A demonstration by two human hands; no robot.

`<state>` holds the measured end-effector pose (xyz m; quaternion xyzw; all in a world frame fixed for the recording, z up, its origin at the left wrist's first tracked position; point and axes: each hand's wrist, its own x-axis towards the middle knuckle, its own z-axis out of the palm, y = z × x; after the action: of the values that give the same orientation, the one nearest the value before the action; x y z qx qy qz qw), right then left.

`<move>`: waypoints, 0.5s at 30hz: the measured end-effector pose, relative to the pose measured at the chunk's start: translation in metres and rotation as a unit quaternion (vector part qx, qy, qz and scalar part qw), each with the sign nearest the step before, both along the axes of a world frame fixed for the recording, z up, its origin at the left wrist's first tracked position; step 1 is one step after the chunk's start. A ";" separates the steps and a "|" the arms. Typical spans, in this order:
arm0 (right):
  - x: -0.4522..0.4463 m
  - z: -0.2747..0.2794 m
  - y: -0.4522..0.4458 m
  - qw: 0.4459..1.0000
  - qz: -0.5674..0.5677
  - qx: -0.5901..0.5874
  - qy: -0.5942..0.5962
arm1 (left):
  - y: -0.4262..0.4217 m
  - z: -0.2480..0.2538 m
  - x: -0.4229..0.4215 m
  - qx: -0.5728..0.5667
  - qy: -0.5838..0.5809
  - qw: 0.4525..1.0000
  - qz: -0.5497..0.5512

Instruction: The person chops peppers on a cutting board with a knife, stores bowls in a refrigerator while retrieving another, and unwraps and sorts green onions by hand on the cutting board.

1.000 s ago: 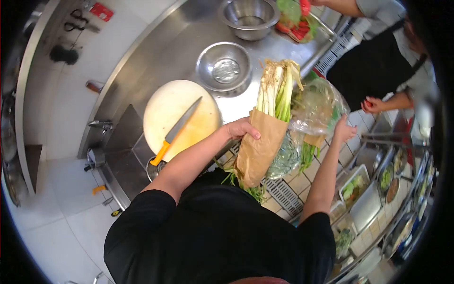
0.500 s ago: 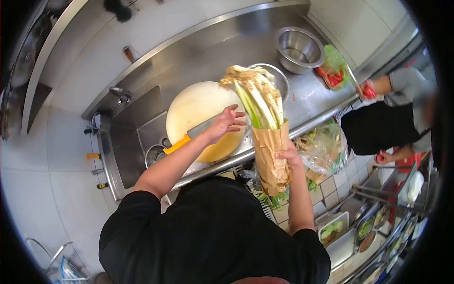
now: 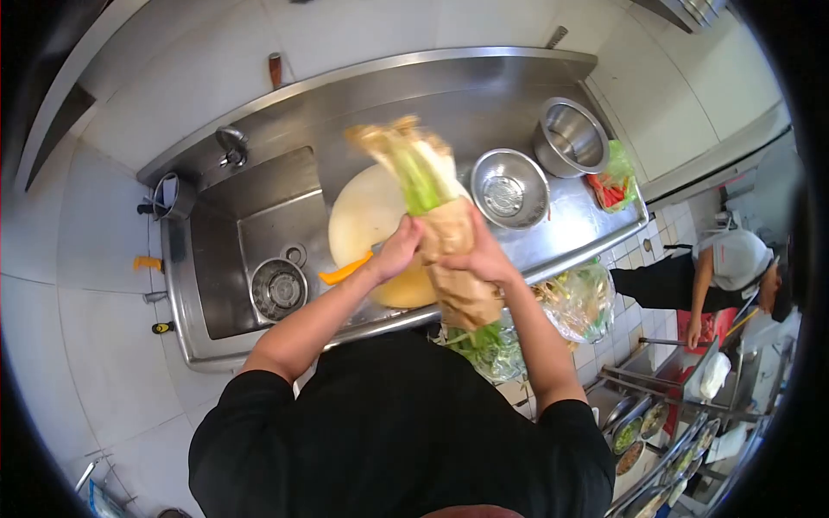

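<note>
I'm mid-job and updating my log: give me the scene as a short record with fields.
left hand: against the side of the brown paper wrap; firmness of hold unclear
right hand: holding the brown paper wrap
stalks: green and white, blurred, jutting from the wrap toward the picture's top
round board: partly behind the stalks
knife: orange handle visible, blade mostly hidden
sink: left of the board
shallow steel bowl: right of the stalks
</note>
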<state>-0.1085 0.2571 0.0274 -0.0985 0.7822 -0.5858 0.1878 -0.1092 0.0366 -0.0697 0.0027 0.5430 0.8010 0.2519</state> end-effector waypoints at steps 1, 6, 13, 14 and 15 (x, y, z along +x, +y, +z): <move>-0.001 -0.020 0.010 0.992 -0.039 -0.102 -0.057 | -0.014 0.013 0.008 -0.192 0.172 0.966 -0.002; 0.010 -0.014 0.057 0.982 -0.113 -0.113 -0.100 | -0.091 0.030 0.064 -0.644 0.269 0.711 -0.088; 0.005 -0.007 0.061 0.960 -0.073 -0.197 -0.187 | -0.127 -0.008 0.079 -0.645 0.234 0.719 -0.112; -0.002 -0.008 0.054 0.961 -0.071 -0.190 -0.187 | -0.131 -0.009 0.078 -0.652 0.241 0.714 -0.080; -0.009 -0.014 0.046 0.963 -0.066 -0.184 -0.187 | -0.136 -0.010 0.078 -0.660 0.247 0.708 -0.046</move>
<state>-0.1175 0.3035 0.0133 0.0322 0.6169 -0.7385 0.2703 -0.0311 -0.0994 -0.0794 0.0587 0.9751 0.1969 0.0834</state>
